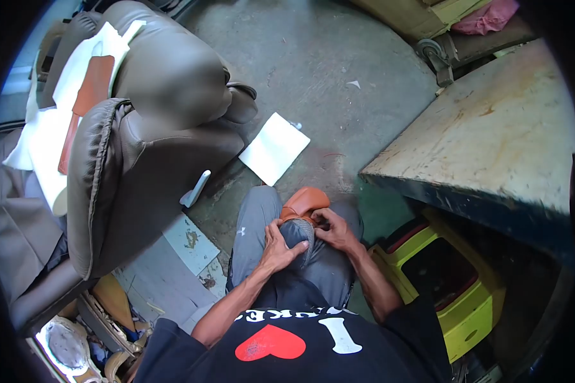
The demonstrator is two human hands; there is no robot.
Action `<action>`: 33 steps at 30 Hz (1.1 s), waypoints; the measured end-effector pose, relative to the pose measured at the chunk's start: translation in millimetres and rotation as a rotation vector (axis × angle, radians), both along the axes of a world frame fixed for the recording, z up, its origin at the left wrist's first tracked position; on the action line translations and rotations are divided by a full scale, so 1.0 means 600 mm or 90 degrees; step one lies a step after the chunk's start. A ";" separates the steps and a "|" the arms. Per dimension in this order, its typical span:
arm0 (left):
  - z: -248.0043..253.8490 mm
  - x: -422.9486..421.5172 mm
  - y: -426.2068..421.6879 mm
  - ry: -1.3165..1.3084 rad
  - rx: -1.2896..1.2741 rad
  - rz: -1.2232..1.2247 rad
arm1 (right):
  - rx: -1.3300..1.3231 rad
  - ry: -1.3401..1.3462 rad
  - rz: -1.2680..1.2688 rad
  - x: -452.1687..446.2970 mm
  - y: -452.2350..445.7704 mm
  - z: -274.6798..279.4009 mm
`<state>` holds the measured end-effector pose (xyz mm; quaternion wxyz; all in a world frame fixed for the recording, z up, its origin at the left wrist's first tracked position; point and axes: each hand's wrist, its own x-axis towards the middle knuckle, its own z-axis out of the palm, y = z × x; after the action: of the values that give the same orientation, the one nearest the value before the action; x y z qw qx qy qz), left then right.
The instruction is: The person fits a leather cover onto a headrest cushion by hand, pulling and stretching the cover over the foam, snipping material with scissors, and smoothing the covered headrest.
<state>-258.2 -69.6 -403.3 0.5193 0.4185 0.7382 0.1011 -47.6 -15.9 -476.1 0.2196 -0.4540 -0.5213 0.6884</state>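
Near centre, toward six o'clock, the left hand point(278, 247) is gripping a grey pad point(292, 231) while the right hand point(334, 231) is apparently pinching an orange cover point(308, 199); edge-fitting seems underway, the next move probably calling for even tugging.

Light is moderate and cool. White sheet point(276, 149) on floor and white material point(48, 147) at left are nearly burned out — surface detail is mostly lost. Deep shadow lies below bench point(485, 127), and yellow-green shell point(457, 325) sits partly in it. Smooth blurred patch covers upper part of grey seat point(166, 185); left hand point(278, 247) and right hand point(333, 231) look fairly sharp. Wide lens bends outer edges — corners fall to black.
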 end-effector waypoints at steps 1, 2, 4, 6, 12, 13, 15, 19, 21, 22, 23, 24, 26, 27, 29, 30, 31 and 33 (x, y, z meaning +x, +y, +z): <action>-0.002 0.004 0.000 0.018 -0.007 -0.011 | 0.073 -0.044 0.014 -0.006 0.002 0.006; -0.004 0.005 0.002 0.023 0.003 -0.013 | 0.083 -0.040 0.011 -0.010 0.003 0.013; -0.007 0.007 0.009 0.033 -0.038 0.008 | 0.173 -0.119 0.049 -0.014 0.010 0.019; -0.008 0.007 0.027 0.058 -0.057 0.021 | 0.199 -0.109 0.037 -0.019 0.009 0.015; -0.007 0.042 0.055 0.182 -0.103 0.056 | 0.100 -0.147 0.035 -0.026 0.024 -0.004; -0.014 0.042 0.052 0.196 -0.103 0.051 | 0.053 -0.133 0.011 -0.032 0.019 -0.012; -0.019 0.045 0.049 0.229 -0.101 0.062 | 0.016 -0.119 -0.001 -0.037 0.027 -0.018; -0.028 0.058 0.065 0.257 -0.101 0.062 | -0.074 -0.095 -0.012 -0.036 0.003 -0.006; -0.033 0.059 0.082 0.260 -0.111 0.059 | -0.082 -0.095 -0.038 -0.036 0.000 -0.006; -0.032 0.063 0.082 0.262 -0.125 0.061 | -0.011 -0.096 -0.037 -0.038 -0.007 -0.003; -0.034 0.069 0.074 0.258 -0.128 0.060 | 0.062 -0.096 -0.036 -0.039 -0.013 0.001; -0.038 0.071 0.068 0.268 -0.104 0.066 | 0.140 -0.095 -0.035 -0.042 -0.012 0.007; -0.053 0.069 0.072 0.275 -0.073 0.080 | 0.139 -0.103 0.009 -0.032 -0.005 0.021; -0.055 0.067 0.072 0.269 -0.058 0.084 | 0.184 -0.121 0.034 -0.031 0.001 0.034; -0.056 0.058 0.064 0.235 -0.043 0.087 | 0.223 -0.155 0.088 -0.027 0.000 0.064; -0.055 0.050 0.073 0.232 -0.037 0.080 | 0.226 -0.160 0.080 -0.034 0.000 0.074; -0.050 0.044 0.069 0.205 -0.047 0.083 | 0.247 -0.213 0.059 -0.040 -0.011 0.086; -0.035 0.041 0.061 0.157 -0.047 0.103 | 0.231 -0.273 0.044 -0.040 -0.023 0.103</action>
<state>-233.5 -32.9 -424.4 0.4300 0.3474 0.8309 0.0635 -71.6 -29.9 -414.3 0.1584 -0.5244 -0.6856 0.4794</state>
